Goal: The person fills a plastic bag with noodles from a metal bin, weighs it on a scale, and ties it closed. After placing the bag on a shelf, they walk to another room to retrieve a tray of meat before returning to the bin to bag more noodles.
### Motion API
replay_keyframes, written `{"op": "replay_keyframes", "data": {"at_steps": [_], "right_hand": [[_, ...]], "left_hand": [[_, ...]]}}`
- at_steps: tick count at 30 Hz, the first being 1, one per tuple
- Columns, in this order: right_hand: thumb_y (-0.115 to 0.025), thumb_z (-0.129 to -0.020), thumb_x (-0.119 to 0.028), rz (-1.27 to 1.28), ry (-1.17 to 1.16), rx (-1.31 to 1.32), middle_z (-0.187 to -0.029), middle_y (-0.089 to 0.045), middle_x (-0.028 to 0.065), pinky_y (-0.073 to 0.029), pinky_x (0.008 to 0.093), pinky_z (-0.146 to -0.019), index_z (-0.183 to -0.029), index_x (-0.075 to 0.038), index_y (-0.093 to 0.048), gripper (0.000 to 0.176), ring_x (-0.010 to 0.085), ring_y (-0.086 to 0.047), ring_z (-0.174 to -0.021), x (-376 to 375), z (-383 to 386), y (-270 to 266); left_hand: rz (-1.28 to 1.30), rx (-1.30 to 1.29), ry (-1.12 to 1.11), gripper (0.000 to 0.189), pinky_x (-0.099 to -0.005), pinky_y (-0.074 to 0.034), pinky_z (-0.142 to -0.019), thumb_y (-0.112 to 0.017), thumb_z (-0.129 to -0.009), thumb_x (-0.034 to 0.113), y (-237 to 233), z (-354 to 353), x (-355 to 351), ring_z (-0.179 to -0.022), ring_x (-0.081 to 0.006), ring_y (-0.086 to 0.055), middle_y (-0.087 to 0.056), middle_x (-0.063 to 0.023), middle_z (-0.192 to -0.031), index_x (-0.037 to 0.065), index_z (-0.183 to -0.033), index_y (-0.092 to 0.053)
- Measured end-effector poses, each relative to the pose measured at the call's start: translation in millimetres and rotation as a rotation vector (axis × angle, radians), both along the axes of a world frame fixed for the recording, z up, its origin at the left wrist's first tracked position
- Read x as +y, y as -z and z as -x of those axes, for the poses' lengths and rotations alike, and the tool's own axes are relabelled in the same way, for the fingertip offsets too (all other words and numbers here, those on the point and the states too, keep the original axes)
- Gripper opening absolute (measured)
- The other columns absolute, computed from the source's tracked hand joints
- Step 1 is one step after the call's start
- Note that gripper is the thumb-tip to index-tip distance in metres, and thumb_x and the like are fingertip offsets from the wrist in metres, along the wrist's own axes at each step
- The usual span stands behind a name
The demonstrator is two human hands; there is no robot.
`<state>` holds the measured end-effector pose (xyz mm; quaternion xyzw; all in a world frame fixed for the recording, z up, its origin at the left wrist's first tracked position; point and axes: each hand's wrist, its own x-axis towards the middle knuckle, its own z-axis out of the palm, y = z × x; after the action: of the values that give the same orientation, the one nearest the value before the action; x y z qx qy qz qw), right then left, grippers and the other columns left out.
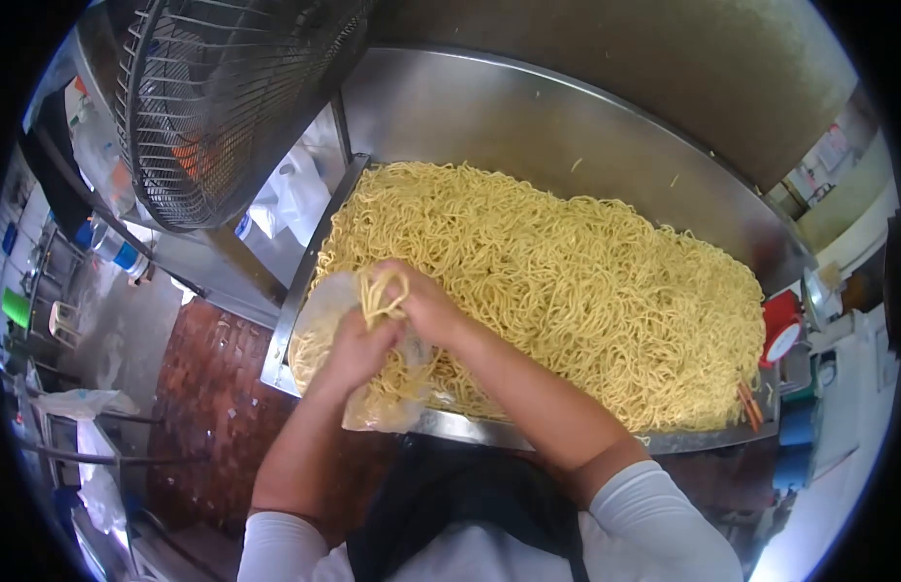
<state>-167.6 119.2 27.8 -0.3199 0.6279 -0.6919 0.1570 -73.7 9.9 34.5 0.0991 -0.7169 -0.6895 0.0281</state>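
Observation:
A clear plastic bag [381, 417] with noodles in it hangs at the near left corner of a metal tray [460, 430]. My left hand [359, 349] is closed on the bag, its fingertips partly hidden. Just above and to the right, my right hand [419, 303] is closed around a small bunch of noodles [378, 291] at the bag's mouth. The two hands are close together. A thick heap of yellow noodles [567, 291] covers the tray beyond and to the right of my hands.
A caged fan [193, 126] stands at the upper left, near white plastic bags [297, 194]. A metal backsplash [528, 116] rises behind the noodles. On the right are a red scale [782, 330] and an orange-brown stick-like item [750, 407] at the tray's edge.

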Motion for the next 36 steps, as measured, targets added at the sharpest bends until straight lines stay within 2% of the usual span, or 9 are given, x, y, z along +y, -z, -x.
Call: {"op": "replay_keyframes", "data": {"at_steps": [3,7,11,13,16,21,27,31,36], "right_hand": [[-0.057,-0.088,-0.039,-0.32,0.038,0.203,-0.07,-0.06,0.0168,-0.047,0.0416,-0.062,-0.083,-0.003,-0.062,0.037,0.0343,-0.061,-0.067,16,6,30],[-0.062,-0.084,-0.046,-0.547,0.078,0.647,-0.058,-0.058,0.0141,-0.047,0.0434,-0.058,-0.075,-0.008,-0.064,0.039,0.0358,-0.06,-0.059,47,2,22],[-0.064,-0.081,-0.047,-0.565,0.123,0.616,-0.054,-0.056,0.0133,-0.048,0.0432,-0.058,-0.071,-0.009,-0.064,0.04,0.0344,-0.059,-0.054,72,7,29],[-0.067,-0.077,-0.049,-0.889,0.106,0.474,-0.07,-0.064,0.0141,-0.05,0.0423,-0.065,-0.073,-0.008,-0.066,0.041,0.0335,-0.063,-0.069,86,10,22],[-0.069,-0.076,-0.048,-0.795,0.18,0.915,-0.094,-0.067,0.0151,-0.05,0.0414,-0.075,-0.085,-0.007,-0.069,0.042,0.0339,-0.063,-0.092,100,8,28],[-0.07,-0.075,-0.043,-0.856,0.031,0.743,-0.104,-0.065,0.0155,-0.048,0.0439,-0.085,-0.1,-0.005,-0.066,0.046,0.037,-0.057,-0.107,70,-58,31],[-0.059,-0.082,-0.027,-1.129,-0.17,0.405,-0.093,-0.066,0.02,-0.05,0.0464,-0.076,-0.098,-0.005,-0.065,0.028,0.0386,-0.063,-0.089,69,-45,66],[-0.056,-0.083,-0.024,-1.195,-0.477,0.507,-0.086,-0.066,0.0181,-0.05,0.0464,-0.073,-0.089,-0.006,-0.067,0.022,0.0377,-0.064,-0.083,58,-40,2],[-0.057,-0.082,-0.028,-0.759,-0.25,0.391,-0.092,-0.066,0.0209,-0.049,0.0448,-0.081,-0.095,-0.004,-0.068,0.03,0.0359,-0.064,-0.089,-24,-35,24]], "left_hand": [[0.104,0.075,0.025,0.014,-0.0251,-0.042,-0.056,-0.055,-0.093,0.015,-16,-5,-29,-0.066,-0.0083,-0.052,-0.057,0.0001,-0.075,0.004,-0.096,-0.063],[0.499,-0.052,0.187,0.022,-0.042,-0.047,-0.076,-0.058,-0.087,0.017,-28,-20,-53,-0.085,-0.0328,-0.063,-0.066,-0.0176,-0.087,0.003,-0.102,-0.065],[1.222,-0.316,0.369,0.029,-0.0479,-0.048,-0.084,-0.06,-0.082,0.028,-40,-29,-69,-0.097,-0.039,-0.062,-0.066,-0.0219,-0.096,0.002,-0.094,-0.066],[1.364,-0.42,0.401,0.03,-0.0475,-0.049,-0.085,-0.063,-0.08,0.028,-26,-35,-86,-0.094,-0.0372,-0.064,-0.067,-0.02,-0.098,0.003,-0.097,-0.065],[1.427,-0.562,0.378,0.032,-0.0455,-0.05,-0.085,-0.066,-0.079,0.031,-21,-37,-93,-0.096,-0.0341,-0.065,-0.068,-0.0178,-0.098,0.005,-0.098,-0.066],[1.43,-0.532,0.207,0.038,-0.0438,-0.051,-0.086,-0.072,-0.075,0.035,-20,-35,-98,-0.097,-0.0341,-0.065,-0.068,-0.0176,-0.099,0.005,-0.099,-0.067],[1.152,-0.248,0.04,0.046,-0.0387,-0.051,-0.084,-0.075,-0.075,0.034,-37,-60,-107,-0.096,-0.0288,-0.067,-0.069,-0.0155,-0.102,0.003,-0.108,-0.066],[0.195,-0.092,-0.008,0.054,-0.0242,-0.045,-0.059,-0.073,-0.079,0.035,-76,-80,-81,-0.065,-0.0115,-0.057,-0.069,-0.0093,-0.089,-0.003,-0.115,-0.061],[-0.275,0.323,0.035,0.057,-0.0186,-0.032,-0.044,-0.061,-0.088,0.041,-113,-75,-54,-0.047,-0.0042,-0.04,-0.059,-0.0022,-0.067,-0.007,-0.119,-0.056]]}}
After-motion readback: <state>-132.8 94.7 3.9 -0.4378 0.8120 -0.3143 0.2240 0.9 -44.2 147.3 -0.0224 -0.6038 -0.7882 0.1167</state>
